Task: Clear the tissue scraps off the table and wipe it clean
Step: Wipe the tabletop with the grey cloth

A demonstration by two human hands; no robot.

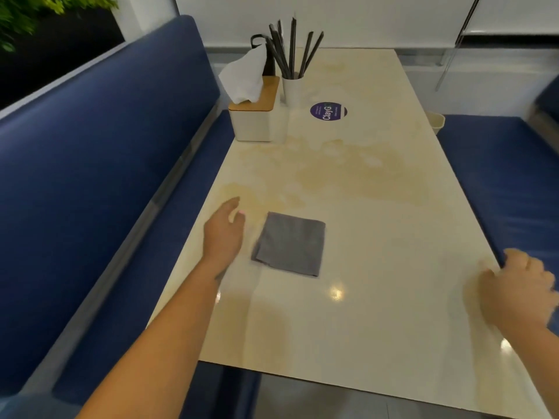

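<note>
Cloth point(289, 244) lies folded on table point(378, 207) — left hand point(225, 229) relaxed beside it, right hand point(518, 293) loose, empty.

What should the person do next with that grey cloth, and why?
Probably move the left hand a little to the right and take hold of the folded grey cloth. It lies flat on the table right beside that hand, ungripped. No tissue scraps show on the tabletop, so wiping seems next. The right hand rests at the table's right edge.
</note>
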